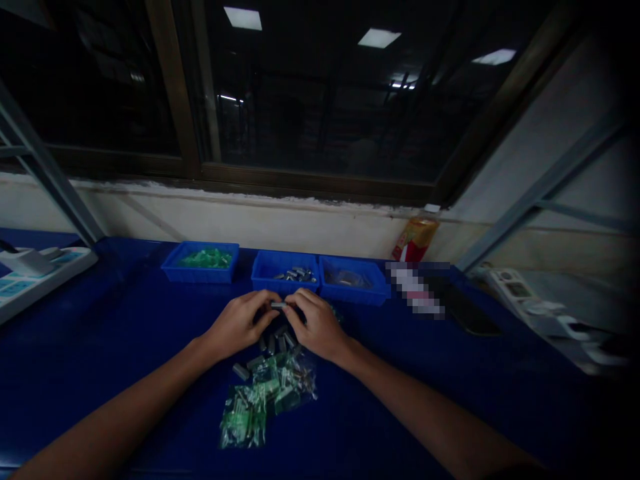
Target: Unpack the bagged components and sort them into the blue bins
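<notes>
Between my left hand (243, 321) and my right hand (318, 323) is a small grey metal cylinder (278, 305), pinched at its two ends by my fingertips. Both hands are closed on it, just above the blue table. Below them lie several loose metal cylinders (273, 343), some partly hidden by my hands. Nearer to me, a pile of clear and green plastic bags (270, 393) with small metal parts showing through rests on the table.
Along the wall stand a blue tray (200, 275) of green bags, a blue tray (285, 287) of metal parts and a third blue tray (373, 293). A power strip (45, 277) lies at left. At right are a yellow-red packet (415, 240) and a dark phone-like slab (473, 313).
</notes>
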`<action>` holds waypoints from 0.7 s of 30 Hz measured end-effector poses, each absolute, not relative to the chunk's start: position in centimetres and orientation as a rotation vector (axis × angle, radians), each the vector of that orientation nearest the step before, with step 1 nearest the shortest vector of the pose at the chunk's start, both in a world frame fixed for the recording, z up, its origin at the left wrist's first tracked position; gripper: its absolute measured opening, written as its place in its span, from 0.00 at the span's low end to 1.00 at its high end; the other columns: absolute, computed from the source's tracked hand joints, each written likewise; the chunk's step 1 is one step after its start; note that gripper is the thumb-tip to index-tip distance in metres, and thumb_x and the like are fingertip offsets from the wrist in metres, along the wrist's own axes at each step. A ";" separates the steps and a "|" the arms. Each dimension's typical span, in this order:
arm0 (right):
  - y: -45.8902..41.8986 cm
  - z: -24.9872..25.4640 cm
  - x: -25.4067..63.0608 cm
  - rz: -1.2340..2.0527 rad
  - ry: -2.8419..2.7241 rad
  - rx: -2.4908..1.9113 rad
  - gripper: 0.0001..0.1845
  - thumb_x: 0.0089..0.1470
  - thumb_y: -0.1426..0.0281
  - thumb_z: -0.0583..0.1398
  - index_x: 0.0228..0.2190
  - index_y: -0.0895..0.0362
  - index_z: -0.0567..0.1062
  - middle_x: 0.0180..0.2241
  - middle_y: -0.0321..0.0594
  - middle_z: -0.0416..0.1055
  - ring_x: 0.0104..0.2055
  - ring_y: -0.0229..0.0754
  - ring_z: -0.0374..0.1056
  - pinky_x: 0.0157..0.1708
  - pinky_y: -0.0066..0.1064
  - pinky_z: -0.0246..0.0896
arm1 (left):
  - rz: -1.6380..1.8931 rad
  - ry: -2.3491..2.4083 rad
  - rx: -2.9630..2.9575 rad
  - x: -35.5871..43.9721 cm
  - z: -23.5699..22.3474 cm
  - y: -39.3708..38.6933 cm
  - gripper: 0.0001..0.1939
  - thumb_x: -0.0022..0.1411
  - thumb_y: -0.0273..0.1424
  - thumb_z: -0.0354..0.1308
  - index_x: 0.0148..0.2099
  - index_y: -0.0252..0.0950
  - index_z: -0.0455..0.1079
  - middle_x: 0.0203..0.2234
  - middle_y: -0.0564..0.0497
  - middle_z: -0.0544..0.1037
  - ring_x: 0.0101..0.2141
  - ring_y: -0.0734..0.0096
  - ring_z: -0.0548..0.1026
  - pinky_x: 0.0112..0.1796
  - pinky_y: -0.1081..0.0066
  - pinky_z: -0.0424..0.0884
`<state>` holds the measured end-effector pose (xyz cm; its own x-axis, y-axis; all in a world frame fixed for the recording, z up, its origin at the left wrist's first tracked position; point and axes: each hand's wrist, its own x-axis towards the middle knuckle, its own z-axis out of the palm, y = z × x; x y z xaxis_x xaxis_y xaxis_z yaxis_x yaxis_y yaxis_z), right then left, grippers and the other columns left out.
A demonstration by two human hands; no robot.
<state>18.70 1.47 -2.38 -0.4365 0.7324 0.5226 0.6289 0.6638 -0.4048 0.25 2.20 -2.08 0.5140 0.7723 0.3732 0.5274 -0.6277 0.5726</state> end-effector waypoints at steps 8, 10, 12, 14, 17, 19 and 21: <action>0.6 -1.9 18.7 0.181 -2.242 -1.127 0.07 0.54 0.67 0.55 0.35 0.56 0.67 0.32 0.40 0.68 0.36 0.41 0.63 0.37 0.34 0.59 | 0.857 1.123 2.223 0.7 -2.9 1.9 0.10 0.65 0.33 0.42 0.40 0.37 0.64 0.29 0.52 0.73 0.31 0.73 0.72 0.33 0.75 0.65; 0.4 -1.8 18.8 0.149 -2.240 -1.118 0.08 0.53 0.67 0.55 0.36 0.56 0.67 0.33 0.41 0.68 0.36 0.42 0.63 0.38 0.35 0.59 | 0.830 1.144 2.218 0.7 -3.0 1.9 0.12 0.65 0.34 0.41 0.39 0.37 0.65 0.25 0.53 0.72 0.27 0.74 0.71 0.30 0.75 0.65; 0.3 -1.8 18.9 0.117 -2.253 -1.091 0.05 0.55 0.68 0.53 0.34 0.55 0.67 0.32 0.40 0.68 0.35 0.41 0.63 0.37 0.36 0.59 | 0.799 1.159 2.212 0.6 -2.9 1.9 0.14 0.65 0.34 0.40 0.37 0.36 0.65 0.22 0.55 0.71 0.24 0.74 0.71 0.28 0.75 0.65; 0.4 -1.7 19.0 0.106 -2.254 -1.077 0.05 0.55 0.69 0.52 0.31 0.55 0.67 0.30 0.39 0.68 0.33 0.41 0.63 0.35 0.36 0.59 | 0.784 1.164 2.193 0.7 -2.9 1.8 0.14 0.65 0.35 0.40 0.37 0.37 0.65 0.23 0.54 0.72 0.26 0.74 0.72 0.29 0.75 0.66; 1.0 -2.0 19.1 0.127 -2.217 -1.085 0.04 0.54 0.70 0.53 0.30 0.55 0.67 0.29 0.39 0.68 0.33 0.41 0.63 0.34 0.35 0.59 | 0.831 1.148 2.149 0.8 -3.1 1.7 0.11 0.63 0.36 0.46 0.45 0.40 0.63 0.32 0.52 0.75 0.33 0.71 0.74 0.33 0.73 0.69; 1.4 -2.2 19.0 0.150 -2.184 -1.100 0.04 0.54 0.70 0.53 0.29 0.55 0.67 0.29 0.39 0.68 0.33 0.41 0.64 0.35 0.35 0.60 | 0.884 1.129 2.125 0.9 -3.2 1.6 0.14 0.61 0.35 0.50 0.49 0.41 0.59 0.37 0.52 0.75 0.37 0.70 0.74 0.36 0.73 0.70; 1.5 -2.1 18.9 0.174 -2.172 -1.109 0.05 0.54 0.69 0.52 0.29 0.55 0.67 0.28 0.39 0.68 0.33 0.41 0.64 0.35 0.36 0.60 | 0.926 1.140 2.113 0.9 -3.2 1.6 0.12 0.60 0.34 0.50 0.47 0.41 0.60 0.37 0.52 0.75 0.37 0.70 0.74 0.37 0.73 0.70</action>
<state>18.86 1.52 -2.11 -0.4036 0.7579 0.5126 0.6667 0.6273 -0.4026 0.88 1.61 -3.22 0.3998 0.8638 0.3064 0.4767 -0.4815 0.7354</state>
